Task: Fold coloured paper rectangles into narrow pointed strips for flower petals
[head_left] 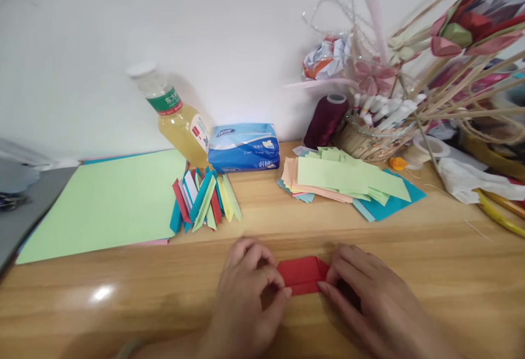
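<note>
A small folded red paper (302, 275) lies on the wooden table (430, 271) near its front edge. My left hand (250, 293) curls over the paper's left end, fingers bent and pressed on it. My right hand (369, 299) pinches the paper's right end with its fingertips. Part of the paper is hidden under both hands. Just behind them stand several folded paper pieces (203, 199) in blue, green, red and yellow.
A large light-green sheet stack (106, 203) lies at left. A stack of cut paper strips (348, 181) lies at right. Against the wall stand a drink bottle (174, 113), a blue tissue pack (244, 147), a dark thread spool (326, 120) and a basket of paper flowers (381, 135).
</note>
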`<state>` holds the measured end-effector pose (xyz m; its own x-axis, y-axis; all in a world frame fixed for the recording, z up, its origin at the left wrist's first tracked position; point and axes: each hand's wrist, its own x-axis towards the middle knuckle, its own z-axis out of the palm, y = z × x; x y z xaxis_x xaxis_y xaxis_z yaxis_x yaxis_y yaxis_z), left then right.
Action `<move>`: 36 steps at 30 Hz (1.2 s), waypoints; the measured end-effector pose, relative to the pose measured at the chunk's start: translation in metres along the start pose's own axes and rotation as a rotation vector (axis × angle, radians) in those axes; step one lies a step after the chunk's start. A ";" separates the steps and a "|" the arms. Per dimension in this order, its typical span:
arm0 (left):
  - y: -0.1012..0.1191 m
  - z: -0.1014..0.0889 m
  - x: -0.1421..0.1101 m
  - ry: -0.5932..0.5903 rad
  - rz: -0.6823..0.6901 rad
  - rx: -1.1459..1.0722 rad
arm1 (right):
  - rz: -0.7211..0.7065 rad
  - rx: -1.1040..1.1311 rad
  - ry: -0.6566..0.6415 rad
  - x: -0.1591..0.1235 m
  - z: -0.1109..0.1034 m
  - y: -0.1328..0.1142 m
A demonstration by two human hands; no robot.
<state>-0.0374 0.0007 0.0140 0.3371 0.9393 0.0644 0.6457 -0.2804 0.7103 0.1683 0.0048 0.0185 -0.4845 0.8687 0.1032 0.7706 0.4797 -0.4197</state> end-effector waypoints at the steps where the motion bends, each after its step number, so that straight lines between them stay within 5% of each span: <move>1: 0.000 0.000 0.000 -0.005 -0.002 0.002 | -0.004 -0.012 0.003 0.000 0.000 0.000; 15: 0.002 0.003 0.005 0.009 0.079 0.042 | -0.083 -0.308 0.088 0.005 0.004 -0.004; 36: 0.001 0.004 0.000 -0.045 0.171 0.208 | -0.005 -0.148 0.109 -0.001 0.007 0.002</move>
<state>-0.0343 -0.0004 0.0120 0.4805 0.8662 0.1369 0.7017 -0.4734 0.5324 0.1678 0.0042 0.0115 -0.4473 0.8705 0.2053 0.8244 0.4903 -0.2828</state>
